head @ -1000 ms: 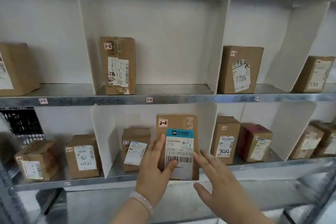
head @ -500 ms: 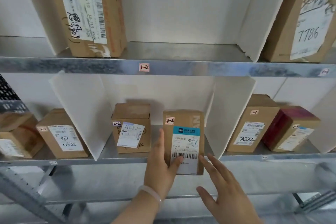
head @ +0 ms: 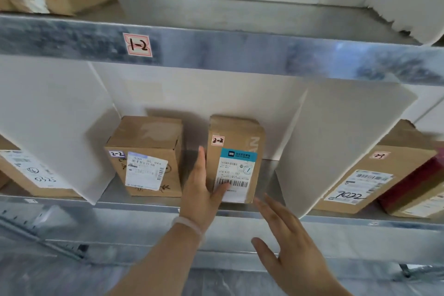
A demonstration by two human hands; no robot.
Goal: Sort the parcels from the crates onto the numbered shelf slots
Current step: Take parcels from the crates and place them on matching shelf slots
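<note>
Now, head view: teal-label parcel stands upright on the lower shelf, with the left hand against it.
The parcel carries a small "2-2" sticker. The left hand lies open on it, with straight fingers along the parcel's left side and the thumb across the lower corner of its label. The right hand hangs below and to the right of the parcel, fingers spread and relaxed, not touching it. Just left of the parcel, past the left hand, sits a second brown parcel, also marked "2-2". White dividers stand to the parcel's left and right. Beyond the right divider lie a brown box marked 7022 and a red box. Above the parcel runs the upper shelf rail with a "1-2" tag.
</note>
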